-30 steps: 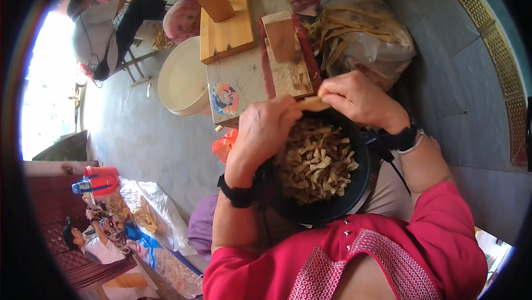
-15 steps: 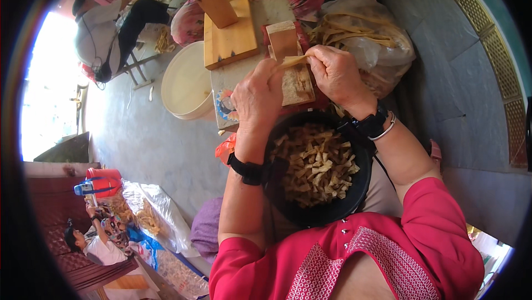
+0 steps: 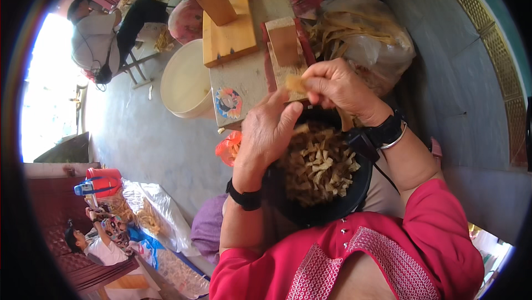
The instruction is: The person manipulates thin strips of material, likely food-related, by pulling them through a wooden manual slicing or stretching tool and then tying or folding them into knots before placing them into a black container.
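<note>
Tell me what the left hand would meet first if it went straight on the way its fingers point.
Probably the tan strip in the right hand; the left hand may be touching it, as depth is unclear.

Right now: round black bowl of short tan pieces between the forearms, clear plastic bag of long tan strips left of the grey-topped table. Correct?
Wrong side: the clear plastic bag of long tan strips is right of the grey-topped table in the head view. The round black bowl of short tan pieces is between the forearms, as stated.
</note>
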`<state>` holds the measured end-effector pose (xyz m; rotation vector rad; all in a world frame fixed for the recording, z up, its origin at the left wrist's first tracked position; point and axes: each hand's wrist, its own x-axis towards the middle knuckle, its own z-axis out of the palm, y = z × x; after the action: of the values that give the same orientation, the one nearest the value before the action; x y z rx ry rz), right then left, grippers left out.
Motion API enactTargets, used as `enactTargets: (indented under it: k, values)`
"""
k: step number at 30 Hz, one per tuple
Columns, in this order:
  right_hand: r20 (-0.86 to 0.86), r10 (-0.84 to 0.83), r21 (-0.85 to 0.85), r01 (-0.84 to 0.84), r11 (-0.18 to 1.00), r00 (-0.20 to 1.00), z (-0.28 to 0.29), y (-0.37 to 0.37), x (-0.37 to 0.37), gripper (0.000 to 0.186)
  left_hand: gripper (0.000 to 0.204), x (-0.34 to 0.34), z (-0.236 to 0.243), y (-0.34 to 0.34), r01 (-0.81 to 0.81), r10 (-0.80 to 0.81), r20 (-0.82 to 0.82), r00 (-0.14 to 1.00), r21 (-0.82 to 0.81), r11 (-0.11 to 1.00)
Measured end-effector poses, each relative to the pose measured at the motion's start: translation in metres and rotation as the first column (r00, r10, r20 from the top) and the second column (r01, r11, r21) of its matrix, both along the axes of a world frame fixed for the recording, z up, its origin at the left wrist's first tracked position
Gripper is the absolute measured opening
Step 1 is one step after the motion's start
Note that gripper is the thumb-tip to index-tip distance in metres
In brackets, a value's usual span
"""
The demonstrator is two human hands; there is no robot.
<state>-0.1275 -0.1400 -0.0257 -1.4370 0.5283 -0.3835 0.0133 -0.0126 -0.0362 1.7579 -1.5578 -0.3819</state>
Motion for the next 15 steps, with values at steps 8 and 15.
enactTargets:
  k: [8,15]
  values:
    - [0.283,0.034,0.465,-0.168,0.869,0.958,-0.015,0.034,0.011,0.018,0.033,-0.034,0.010,-0.010,-0.178,0.030,-0.938,0.346,-0.035,0.983]
    - [-0.035,0.356,0.129,-0.349,0.928,0.934,0.001,0.028,-0.001,0.027,0.032,0.014,0.024,0.008,-0.435,-0.373,-0.928,-0.003,-0.335,0.836]
